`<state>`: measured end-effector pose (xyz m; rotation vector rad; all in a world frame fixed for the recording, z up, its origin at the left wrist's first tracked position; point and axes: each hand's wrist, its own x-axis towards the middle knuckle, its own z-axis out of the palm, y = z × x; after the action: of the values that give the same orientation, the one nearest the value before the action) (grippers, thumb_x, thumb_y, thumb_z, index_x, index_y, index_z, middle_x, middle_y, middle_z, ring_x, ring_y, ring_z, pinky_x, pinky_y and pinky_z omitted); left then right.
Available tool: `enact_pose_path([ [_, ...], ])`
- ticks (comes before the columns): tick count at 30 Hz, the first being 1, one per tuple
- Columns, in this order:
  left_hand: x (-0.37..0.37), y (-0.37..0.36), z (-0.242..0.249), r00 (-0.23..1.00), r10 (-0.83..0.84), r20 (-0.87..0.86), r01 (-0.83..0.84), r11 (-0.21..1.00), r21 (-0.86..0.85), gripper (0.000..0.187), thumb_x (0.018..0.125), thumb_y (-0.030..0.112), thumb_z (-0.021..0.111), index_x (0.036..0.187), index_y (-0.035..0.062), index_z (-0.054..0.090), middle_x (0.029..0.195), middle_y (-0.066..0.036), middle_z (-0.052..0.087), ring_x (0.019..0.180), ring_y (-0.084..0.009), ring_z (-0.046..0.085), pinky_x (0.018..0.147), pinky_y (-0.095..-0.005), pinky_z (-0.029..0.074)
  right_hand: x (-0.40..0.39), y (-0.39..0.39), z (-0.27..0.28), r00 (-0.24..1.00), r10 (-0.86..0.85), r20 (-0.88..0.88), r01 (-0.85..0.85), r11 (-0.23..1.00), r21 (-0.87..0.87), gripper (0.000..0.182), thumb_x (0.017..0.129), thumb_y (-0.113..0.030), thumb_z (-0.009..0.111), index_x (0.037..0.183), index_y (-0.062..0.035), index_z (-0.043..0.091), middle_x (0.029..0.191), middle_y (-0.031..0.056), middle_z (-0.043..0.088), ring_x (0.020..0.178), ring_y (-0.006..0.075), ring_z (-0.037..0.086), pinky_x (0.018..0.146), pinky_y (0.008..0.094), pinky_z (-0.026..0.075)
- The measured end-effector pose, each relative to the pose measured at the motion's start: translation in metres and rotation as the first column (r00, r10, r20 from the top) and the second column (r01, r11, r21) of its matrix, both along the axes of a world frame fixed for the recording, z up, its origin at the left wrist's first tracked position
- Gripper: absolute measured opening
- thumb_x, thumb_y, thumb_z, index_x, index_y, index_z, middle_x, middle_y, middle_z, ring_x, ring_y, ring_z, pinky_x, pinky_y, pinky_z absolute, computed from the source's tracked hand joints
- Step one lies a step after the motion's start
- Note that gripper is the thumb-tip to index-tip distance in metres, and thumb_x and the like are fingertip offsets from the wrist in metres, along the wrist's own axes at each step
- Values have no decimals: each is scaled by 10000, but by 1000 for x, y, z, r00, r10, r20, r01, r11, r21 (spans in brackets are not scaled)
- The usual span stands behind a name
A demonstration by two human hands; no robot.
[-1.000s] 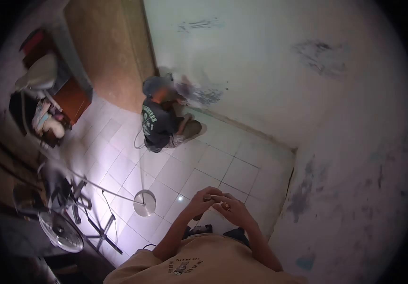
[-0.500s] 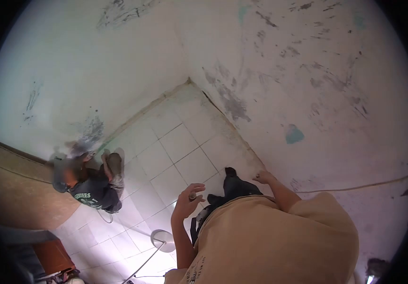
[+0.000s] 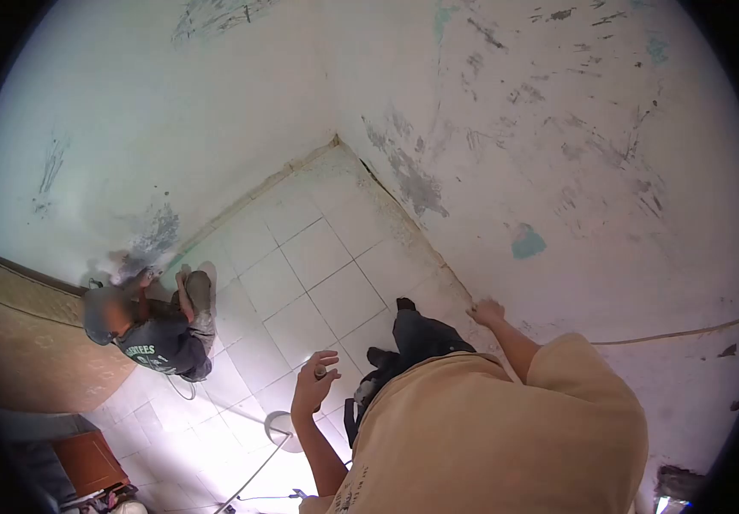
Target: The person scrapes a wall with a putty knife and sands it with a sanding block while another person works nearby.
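My left hand is raised in front of my chest, palm up, with a small dark cylindrical object pinched between thumb and fingers. My right hand reaches out to the stained white wall and touches it with closed fingers near the floor edge. Whether it holds anything there I cannot tell. My beige shirt and dark trousers fill the lower middle of the view.
Another person in a dark shirt crouches at the base of the left wall, hands on a scraped patch. A round lamp base and its cable lie on the white tiled floor. A thin cord runs along the right wall.
The view swung from the room's left side to the corner. My hands, together a second ago, have parted: the right went to the wall, the left lowered slightly with the small object.
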<state>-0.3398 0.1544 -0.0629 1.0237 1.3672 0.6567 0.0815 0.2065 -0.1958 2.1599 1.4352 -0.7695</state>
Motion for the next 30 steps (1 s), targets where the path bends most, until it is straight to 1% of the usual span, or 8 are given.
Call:
enact_pose_path([
  [5,5,28,4,960,-157,-231,150,987,-48,370,715,1,600,1073,69,537,1003,-142,617,889,-182,576,746,-297,467,-50,76,36,966,-165,-201,212,947,240,400,761,-440,552,935,-89,635,993,136,609,949,296,570,799,381,452],
  [9,14,65,7,945,-201,-258,220,974,47,367,723,15,594,1077,92,538,990,-84,629,681,-119,545,643,-265,456,-55,101,44,907,-146,-396,271,921,280,357,740,-399,598,846,-64,665,855,153,639,876,292,600,779,393,455],
  [13,29,107,12,954,-224,-197,243,967,79,358,735,4,587,1082,75,531,967,-66,630,613,-71,460,579,-232,414,-32,108,-19,909,-174,-378,309,891,332,320,731,-362,589,782,-57,667,597,104,620,608,222,625,648,347,488],
  [14,32,119,13,964,-230,-136,238,970,43,351,739,-5,587,1080,55,528,979,-110,621,756,-124,517,657,-254,441,-26,110,-29,889,-251,-383,374,881,291,322,728,-346,591,772,-36,665,583,95,618,581,194,626,623,323,498],
  [16,40,143,19,966,-248,-78,250,968,20,349,746,-22,581,1085,30,522,1004,-155,607,923,-194,572,753,-288,473,-17,116,-35,632,-532,-563,683,726,81,315,725,-318,610,747,-8,659,598,96,622,563,161,625,558,280,511],
  [22,59,230,22,874,-436,-213,446,895,-4,349,755,18,593,1096,39,518,1016,-157,606,937,-191,573,770,-295,458,-9,169,-22,185,-630,-754,832,508,-220,373,758,-342,628,909,-1,622,742,115,645,596,189,631,534,279,518],
  [25,75,277,41,855,-453,-251,460,887,-35,354,757,25,596,1101,53,515,1024,-149,606,943,-203,573,781,-307,454,-10,213,-15,-14,-537,-843,778,524,-346,412,770,-370,625,939,4,596,789,115,647,653,174,635,548,270,512],
  [30,93,331,29,858,-436,-272,461,887,33,361,764,23,592,1113,62,507,1023,-128,607,957,-189,564,786,-303,454,-21,288,61,164,-401,-901,786,605,-126,371,746,-364,655,879,-19,623,842,111,646,690,173,623,604,263,485],
])
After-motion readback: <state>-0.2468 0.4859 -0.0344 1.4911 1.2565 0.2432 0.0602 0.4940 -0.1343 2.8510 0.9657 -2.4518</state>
